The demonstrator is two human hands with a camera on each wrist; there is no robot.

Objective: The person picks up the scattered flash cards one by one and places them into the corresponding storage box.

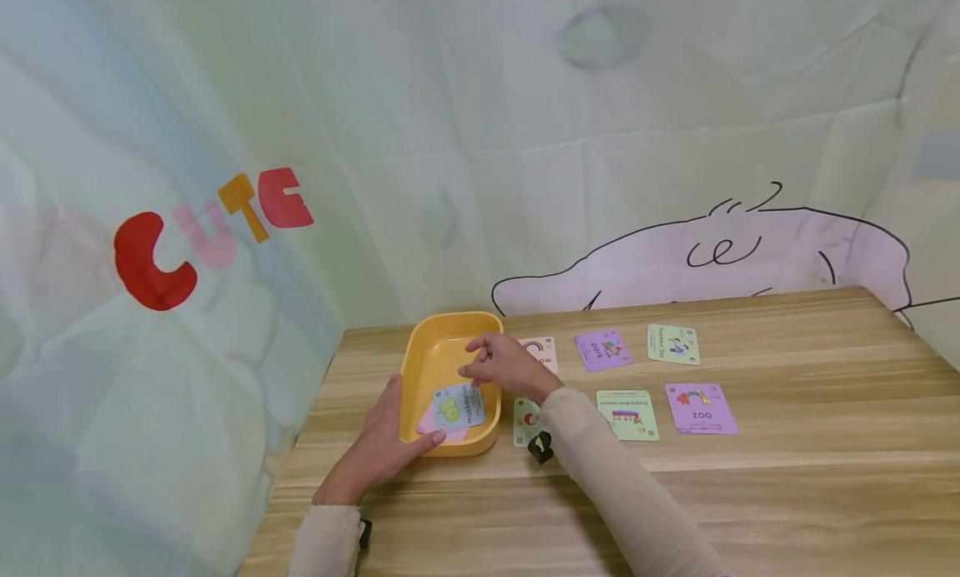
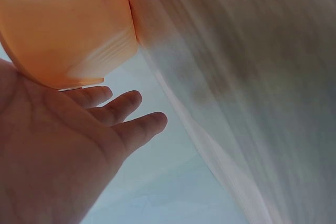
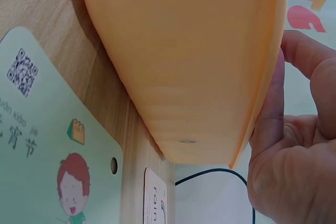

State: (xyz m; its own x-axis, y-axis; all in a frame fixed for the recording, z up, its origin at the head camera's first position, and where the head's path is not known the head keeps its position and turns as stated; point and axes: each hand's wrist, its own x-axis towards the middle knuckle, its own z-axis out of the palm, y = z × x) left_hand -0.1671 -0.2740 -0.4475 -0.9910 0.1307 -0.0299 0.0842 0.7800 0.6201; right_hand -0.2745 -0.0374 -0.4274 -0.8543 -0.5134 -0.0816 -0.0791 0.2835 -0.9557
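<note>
The yellow tray [image 1: 418, 368] stands at the table's left end. My left hand [image 1: 385, 434] cradles its near-left corner, thumb lying over the rim; in the left wrist view several fingers [image 2: 137, 127] stretch out straight beside the tray wall. Inside the tray, a blue muskmelon card [image 1: 454, 410] lies tilted on top of a pink card [image 1: 429, 427]. My right hand [image 1: 504, 365] hovers over the tray's right rim, fingers loosely bent with nothing between them. Its lower fingertips come close to the muskmelon card's upper edge. In the right wrist view the tray wall [image 3: 184, 66] fills the middle.
Right of the tray lie a rainbow card [image 1: 546, 356], partly covered by my hand, and a green card [image 1: 525, 427] near my wrist. Farther right are park [image 1: 603, 350], Teachers' Day [image 1: 673, 344], Dragon Boat Festival [image 1: 628, 414] and zoo [image 1: 701, 408] cards. A printed curtain [image 1: 420, 143] hangs behind.
</note>
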